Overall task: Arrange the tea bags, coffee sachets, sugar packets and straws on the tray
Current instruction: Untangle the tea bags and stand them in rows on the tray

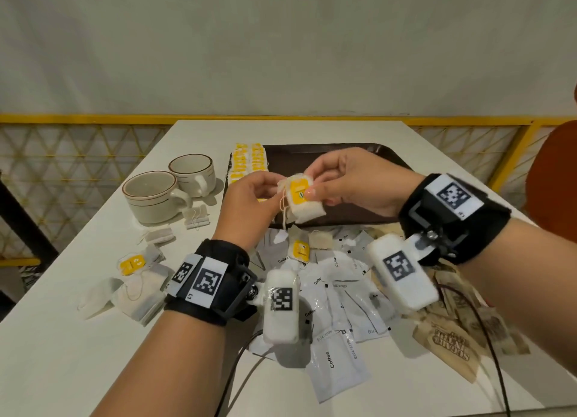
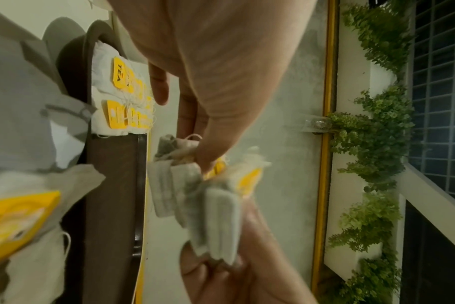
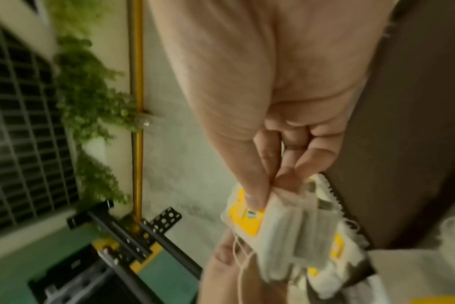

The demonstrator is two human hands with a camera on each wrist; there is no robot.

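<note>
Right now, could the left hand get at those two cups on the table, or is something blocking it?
Probably yes, once freed. The two cups stand on the left hand's side with only bare table and loose tea bags between. But that hand and the right hand both pinch a tea bag bundle.

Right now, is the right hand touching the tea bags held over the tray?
Touching. In the head view the right hand pinches the tea bags, thumb on the yellow tag; the right wrist view shows the same pinch.
</note>
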